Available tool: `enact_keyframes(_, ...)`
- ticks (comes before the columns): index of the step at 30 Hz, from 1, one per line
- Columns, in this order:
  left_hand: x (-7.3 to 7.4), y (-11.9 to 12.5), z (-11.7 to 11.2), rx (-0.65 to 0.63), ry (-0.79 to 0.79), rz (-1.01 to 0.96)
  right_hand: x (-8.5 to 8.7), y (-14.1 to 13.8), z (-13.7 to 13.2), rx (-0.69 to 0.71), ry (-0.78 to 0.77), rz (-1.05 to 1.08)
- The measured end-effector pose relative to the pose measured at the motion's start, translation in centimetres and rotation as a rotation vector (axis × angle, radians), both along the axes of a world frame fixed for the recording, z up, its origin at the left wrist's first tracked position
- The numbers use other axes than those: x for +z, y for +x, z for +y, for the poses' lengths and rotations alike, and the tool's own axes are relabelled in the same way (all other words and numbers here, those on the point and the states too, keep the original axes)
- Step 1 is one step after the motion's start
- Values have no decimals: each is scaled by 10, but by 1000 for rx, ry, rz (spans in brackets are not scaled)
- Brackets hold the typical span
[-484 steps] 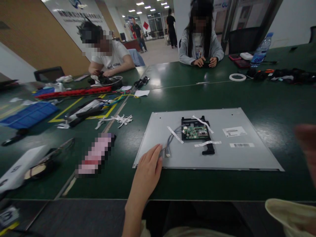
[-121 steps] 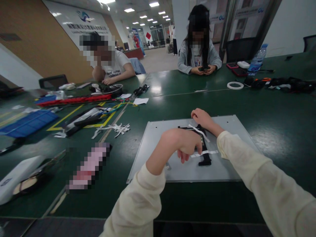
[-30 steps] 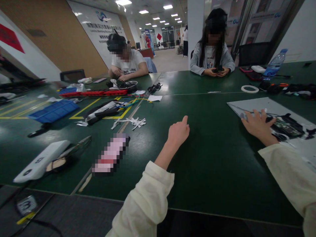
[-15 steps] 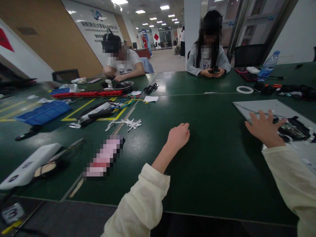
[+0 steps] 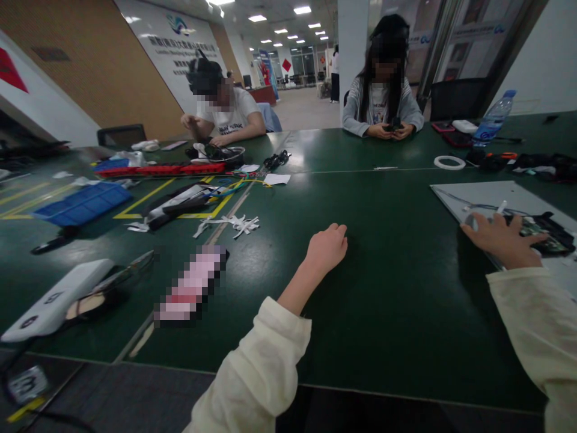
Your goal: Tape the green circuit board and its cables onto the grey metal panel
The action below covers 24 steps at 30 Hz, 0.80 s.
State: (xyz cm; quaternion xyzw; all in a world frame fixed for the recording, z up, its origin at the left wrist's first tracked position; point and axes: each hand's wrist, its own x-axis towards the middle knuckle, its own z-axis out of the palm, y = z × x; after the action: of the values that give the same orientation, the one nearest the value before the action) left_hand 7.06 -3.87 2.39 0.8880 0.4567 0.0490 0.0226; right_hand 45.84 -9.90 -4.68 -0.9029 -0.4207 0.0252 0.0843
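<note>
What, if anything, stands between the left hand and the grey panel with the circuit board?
The right hand, spread at the left edge of the grey panel, is partly in the way of the left hand. No other obstacle is visible between them.

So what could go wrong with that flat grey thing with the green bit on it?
The right hand is over the grey panel, its fingers close to the bare green circuit board: a hard press might damage it.

A thin cable runs near those fingers and could get snagged.

The left hand is well away from the panel, so if it slid, only one hand might be near enough to stop it.
</note>
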Motion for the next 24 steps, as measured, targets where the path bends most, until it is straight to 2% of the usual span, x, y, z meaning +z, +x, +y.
enact_keyframes(4,-1,-1,0,-10,6,-3,-8,15,1,-28,-2,-23)
enact_keyframes(9,-2,0,0,2,4,0,-10,28,-6,-78,42,-76)
enact_keyframes(16,-2,0,0,-11,11,3,-19,40,-11,-144,138,-142)
enact_keyframes(21,0,2,-2,30,2,41,-26,45,-13,-160,204,-184)
enact_keyframes(24,1,3,-3,40,-18,40,-27,57,-12,-192,198,-134)
